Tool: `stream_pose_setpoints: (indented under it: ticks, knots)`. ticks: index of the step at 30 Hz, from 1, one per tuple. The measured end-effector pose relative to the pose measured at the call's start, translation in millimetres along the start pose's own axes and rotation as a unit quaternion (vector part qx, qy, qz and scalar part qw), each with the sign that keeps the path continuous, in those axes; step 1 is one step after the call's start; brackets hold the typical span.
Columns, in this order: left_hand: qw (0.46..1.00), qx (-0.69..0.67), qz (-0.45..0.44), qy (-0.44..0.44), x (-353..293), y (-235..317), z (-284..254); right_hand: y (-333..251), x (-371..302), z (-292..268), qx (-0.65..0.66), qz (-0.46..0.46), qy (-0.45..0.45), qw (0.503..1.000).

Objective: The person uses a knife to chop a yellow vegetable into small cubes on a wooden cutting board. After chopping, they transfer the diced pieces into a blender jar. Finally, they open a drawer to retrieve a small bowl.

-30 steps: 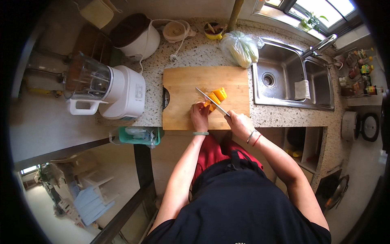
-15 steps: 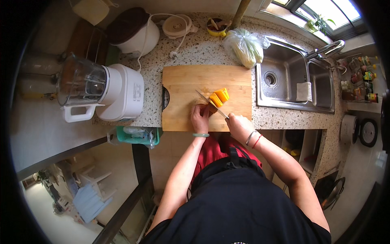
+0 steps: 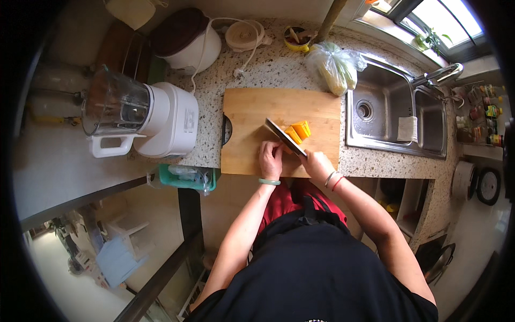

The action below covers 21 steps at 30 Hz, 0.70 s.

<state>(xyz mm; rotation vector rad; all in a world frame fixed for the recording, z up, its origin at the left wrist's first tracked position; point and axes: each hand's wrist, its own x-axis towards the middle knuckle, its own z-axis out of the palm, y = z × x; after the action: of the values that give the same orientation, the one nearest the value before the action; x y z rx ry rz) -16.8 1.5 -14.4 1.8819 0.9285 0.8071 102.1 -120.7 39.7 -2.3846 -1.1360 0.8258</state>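
My right hand (image 3: pixel 318 165) grips the handle of a kitchen knife (image 3: pixel 286 138). Its blade slants up and left over the wooden cutting board (image 3: pixel 249 107), with its dark flat side showing. Just beyond the blade lie cut orange-yellow pumpkin-like chunks (image 3: pixel 298 130). On the near side of the blade, my left hand (image 3: pixel 270 161) rests low on the board with bent fingers around an orange piece (image 3: pixel 287 150), which is mostly hidden by the fingers and the knife.
Left of the board stands a white blender (image 3: pixel 170 121); a rice cooker (image 3: pixel 188 45) is behind it. A clear bag of pale green produce (image 3: pixel 335 72) sits beside the steel sink (image 3: pixel 375 140). A teal bin (image 3: pixel 214 180) hangs below the counter edge.
The knife has lifted and turned, so its flat side shows where a thin bright blade showed before. My left hand stays by the orange piece. The whole view has shifted slightly.
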Motion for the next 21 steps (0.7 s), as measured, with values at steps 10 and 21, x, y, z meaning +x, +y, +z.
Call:
stream_pose_setpoints:
  ticks: [10, 21]
  knots:
    - [0.984, 0.084, 0.113, -0.108, -4.5, 1.5, -26.7, 4.3, 0.8, -34.4, 0.133, -0.022, -0.012, 0.991]
    - [0.998, 0.017, 0.05, -0.029, -13.8, -7.0, -10.6, -5.1, -26.7, -24.3, 0.071, -0.033, 0.033, 0.996]
